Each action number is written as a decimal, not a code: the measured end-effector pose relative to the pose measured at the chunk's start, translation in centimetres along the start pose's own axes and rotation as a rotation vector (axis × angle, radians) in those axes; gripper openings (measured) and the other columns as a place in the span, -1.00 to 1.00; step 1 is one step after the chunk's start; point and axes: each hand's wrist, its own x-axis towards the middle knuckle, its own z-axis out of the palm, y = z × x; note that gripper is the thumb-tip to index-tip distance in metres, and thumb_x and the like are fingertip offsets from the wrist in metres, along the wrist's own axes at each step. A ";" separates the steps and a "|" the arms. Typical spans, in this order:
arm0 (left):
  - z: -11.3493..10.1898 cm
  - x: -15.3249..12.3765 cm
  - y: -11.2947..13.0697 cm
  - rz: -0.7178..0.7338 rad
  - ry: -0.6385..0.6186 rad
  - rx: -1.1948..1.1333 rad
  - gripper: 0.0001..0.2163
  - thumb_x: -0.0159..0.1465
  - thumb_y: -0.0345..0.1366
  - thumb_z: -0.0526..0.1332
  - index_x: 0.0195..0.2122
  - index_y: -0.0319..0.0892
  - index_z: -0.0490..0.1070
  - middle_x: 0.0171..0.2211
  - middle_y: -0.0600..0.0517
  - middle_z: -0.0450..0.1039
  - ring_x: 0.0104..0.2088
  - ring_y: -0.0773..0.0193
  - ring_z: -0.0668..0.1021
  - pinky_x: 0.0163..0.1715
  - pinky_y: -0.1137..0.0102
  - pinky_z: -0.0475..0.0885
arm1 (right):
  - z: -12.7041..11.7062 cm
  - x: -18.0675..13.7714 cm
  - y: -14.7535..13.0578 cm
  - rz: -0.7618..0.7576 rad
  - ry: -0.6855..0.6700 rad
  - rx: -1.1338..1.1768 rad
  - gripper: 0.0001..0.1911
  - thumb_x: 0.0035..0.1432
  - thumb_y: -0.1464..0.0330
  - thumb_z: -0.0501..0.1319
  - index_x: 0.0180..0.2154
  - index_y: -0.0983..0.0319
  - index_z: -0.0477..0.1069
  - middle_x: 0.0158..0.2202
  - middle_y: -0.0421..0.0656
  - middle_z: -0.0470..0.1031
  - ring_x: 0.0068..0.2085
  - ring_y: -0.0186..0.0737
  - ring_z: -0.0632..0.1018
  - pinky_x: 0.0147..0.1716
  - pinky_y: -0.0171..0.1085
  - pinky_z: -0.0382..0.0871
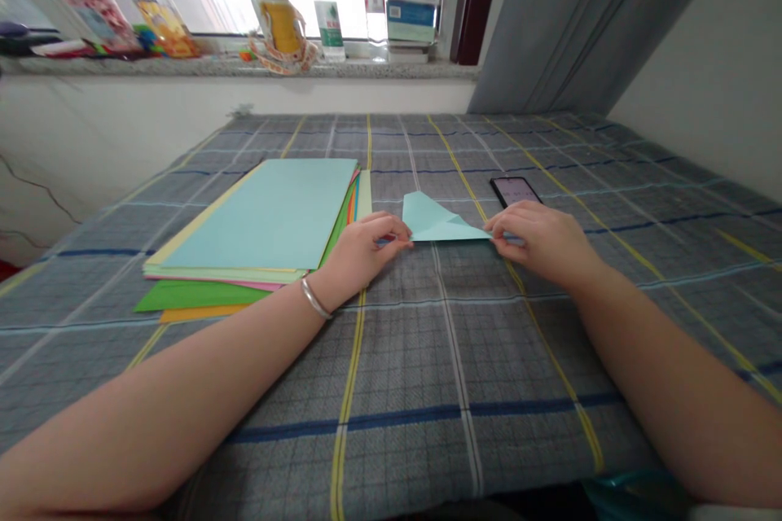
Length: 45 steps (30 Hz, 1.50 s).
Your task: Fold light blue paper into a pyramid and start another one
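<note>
On the plaid tablecloth [428, 358], between both hands: a folded pale-blue paper sheet [437, 221]. Lies flat, peak pointing away. Pinched at its near corners by the left hand [360, 248] and the right hand [538, 240], fingertips narrowed onto the edge. Risks, most likely, a skewed or weak crease from uneven pressing on soft cloth. Risks also sliding toward the smartphone [515, 190] or the coloured paper stack [269, 220].

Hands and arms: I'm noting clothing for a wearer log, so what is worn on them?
No sleeves show on either arm. The left hand has a thin silver bangle at its wrist. The right hand shows no glove, watch or band; no rings show on either.
</note>
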 end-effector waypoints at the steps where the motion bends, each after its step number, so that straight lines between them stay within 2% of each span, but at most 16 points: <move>1: 0.0 0.0 0.0 -0.006 0.002 -0.005 -0.89 0.26 -0.33 0.25 -0.41 -0.19 0.41 -0.33 0.03 0.53 -0.28 0.31 0.54 -0.22 0.36 0.46 | 0.0 -0.1 0.2 0.012 -0.010 -0.003 -0.90 0.09 0.47 0.19 -0.40 0.15 0.42 -0.24 -0.20 0.61 -0.16 -0.15 0.56 -0.28 -0.23 0.39; 6: 0.1 0.0 -0.4 -0.017 0.029 -0.027 -0.89 0.24 -0.34 0.27 -0.43 -0.20 0.41 -0.34 0.03 0.52 -0.30 0.33 0.53 -0.23 0.36 0.47 | -0.1 -0.3 0.7 0.040 -0.044 0.007 -0.91 0.06 0.46 0.19 -0.42 0.15 0.39 -0.21 -0.23 0.60 -0.16 -0.17 0.56 -0.32 -0.25 0.37; 11: 0.3 0.0 -1.0 -0.133 0.059 -0.163 -0.89 0.19 -0.33 0.29 -0.43 -0.21 0.40 -0.31 0.00 0.52 -0.27 0.32 0.56 -0.25 0.36 0.52 | -0.4 -0.6 1.5 0.072 -0.052 0.028 -0.94 0.05 0.43 0.19 -0.43 0.15 0.37 -0.23 -0.18 0.59 -0.17 -0.15 0.55 -0.31 -0.24 0.36; 16: 0.5 0.0 -1.0 -0.134 -0.076 -0.266 -0.88 0.20 -0.33 0.25 -0.43 -0.22 0.35 -0.30 -0.02 0.53 -0.27 0.32 0.57 -0.18 0.33 0.53 | 0.0 -0.8 1.6 0.193 -0.069 0.101 -0.90 0.07 0.47 0.13 -0.42 0.16 0.35 -0.20 -0.19 0.60 -0.25 -0.16 0.56 -0.34 -0.23 0.35; 19: 0.5 -0.1 -0.8 -0.108 -0.105 -0.123 -0.98 0.19 -0.39 0.20 -0.36 -0.20 0.37 -0.31 0.03 0.50 -0.27 0.33 0.54 -0.20 0.36 0.50 | 0.2 -0.8 1.3 0.316 -0.044 0.232 -0.86 0.08 0.50 0.09 -0.38 0.16 0.35 -0.20 -0.20 0.61 -0.32 -0.21 0.58 -0.36 -0.25 0.37; 22: 0.5 -0.2 -0.7 -0.115 -0.127 0.108 -0.74 0.16 -0.49 0.16 -0.11 -0.18 0.38 -0.25 0.05 0.47 -0.26 0.33 0.52 -0.19 0.37 0.48 | 0.3 -0.7 1.0 0.420 0.019 0.390 -0.85 0.11 0.49 0.08 -0.32 0.17 0.36 -0.23 -0.17 0.61 -0.30 -0.22 0.59 -0.34 -0.26 0.41; 24: 0.5 -0.3 -0.4 -0.080 -0.162 0.332 -0.63 0.18 -0.51 0.13 0.02 -0.16 0.34 -0.19 0.02 0.46 -0.23 0.28 0.52 -0.12 0.30 0.45 | 0.5 -0.5 0.8 0.451 0.008 0.417 -0.84 0.12 0.46 0.10 -0.26 0.17 0.40 -0.27 -0.15 0.60 -0.31 -0.21 0.59 -0.33 -0.25 0.43; 26: 0.5 -0.4 -0.1 -0.011 -0.184 0.594 -0.68 0.23 -0.50 0.10 0.00 -0.16 0.37 -0.19 -0.02 0.46 -0.22 0.21 0.52 -0.01 0.16 0.39 | 0.9 -0.4 0.6 0.441 -0.050 0.418 -0.79 0.11 0.44 0.14 -0.19 0.17 0.43 -0.25 -0.14 0.60 -0.30 -0.21 0.58 -0.32 -0.24 0.44; 28: 0.5 -0.4 0.3 0.056 -0.196 0.798 -0.81 0.29 -0.47 0.08 -0.15 -0.18 0.43 -0.27 -0.04 0.46 -0.22 0.13 0.51 0.02 0.06 0.33 | 1.3 -0.3 0.4 0.406 -0.118 0.428 -0.74 0.10 0.43 0.16 -0.14 0.16 0.44 -0.19 -0.14 0.59 -0.27 -0.21 0.58 -0.31 -0.24 0.45; 30: 0.4 -0.4 0.5 0.095 -0.220 0.906 -0.87 0.32 -0.42 0.09 -0.30 -0.18 0.42 -0.35 -0.05 0.45 -0.22 0.07 0.50 -0.07 0.07 0.36 | 1.7 -0.3 0.2 0.386 -0.177 0.422 -0.72 0.10 0.41 0.17 -0.11 0.14 0.45 -0.16 -0.16 0.59 -0.26 -0.20 0.58 -0.30 -0.23 0.45; 32: 0.3 -0.2 0.7 0.099 -0.259 0.943 -0.88 0.33 -0.40 0.10 -0.34 -0.18 0.39 -0.36 -0.05 0.44 -0.24 0.06 0.49 -0.22 0.16 0.39 | 2.0 -0.3 0.1 0.379 -0.218 0.406 -0.71 0.12 0.38 0.16 -0.08 0.14 0.45 -0.17 -0.17 0.59 -0.26 -0.19 0.58 -0.27 -0.19 0.46; 35: 0.1 0.0 1.1 0.052 -0.351 0.923 -0.90 0.34 -0.42 0.10 -0.29 -0.20 0.38 -0.32 -0.04 0.44 -0.33 0.14 0.50 -0.38 0.29 0.38 | 2.3 -0.3 0.1 0.371 -0.231 0.404 -0.69 0.13 0.38 0.16 -0.05 0.15 0.44 -0.14 -0.16 0.58 -0.23 -0.18 0.58 -0.23 -0.16 0.48; 38: -0.1 0.1 1.5 0.017 -0.410 0.875 -0.90 0.36 -0.44 0.07 -0.21 -0.22 0.37 -0.30 -0.03 0.44 -0.36 0.19 0.51 -0.45 0.35 0.36 | 2.4 -0.3 0.3 0.359 -0.187 0.423 -0.62 0.12 0.41 0.15 0.01 0.18 0.41 -0.04 -0.11 0.55 -0.18 -0.15 0.57 -0.19 -0.14 0.50; 40: -0.2 0.1 1.4 -0.006 -0.398 0.829 -0.89 0.36 -0.44 0.06 -0.20 -0.23 0.36 -0.29 -0.03 0.44 -0.35 0.19 0.52 -0.44 0.36 0.37 | 2.5 -0.3 0.4 0.319 -0.146 0.397 -0.55 0.10 0.45 0.14 0.07 0.19 0.37 0.04 -0.07 0.50 -0.08 -0.11 0.55 -0.08 -0.09 0.48; 43: -0.2 0.2 0.5 -0.066 -0.340 0.697 -0.89 0.36 -0.42 0.06 -0.25 -0.21 0.37 -0.24 -0.03 0.44 -0.33 0.22 0.52 -0.34 0.35 0.42 | 2.6 -0.3 0.4 0.199 -0.101 0.304 -0.45 0.06 0.53 0.11 0.12 0.21 0.34 0.12 -0.04 0.43 0.12 -0.06 0.44 0.15 -0.02 0.30; 45: -0.2 0.2 -0.3 -0.088 -0.294 0.564 -0.90 0.34 -0.43 0.07 -0.27 -0.20 0.37 -0.21 -0.02 0.43 -0.28 0.22 0.53 -0.25 0.33 0.45 | 2.7 -0.3 0.2 0.123 -0.107 0.268 -0.41 0.01 0.57 0.09 0.13 0.23 0.34 0.16 -0.03 0.39 0.20 -0.05 0.36 0.23 0.00 0.20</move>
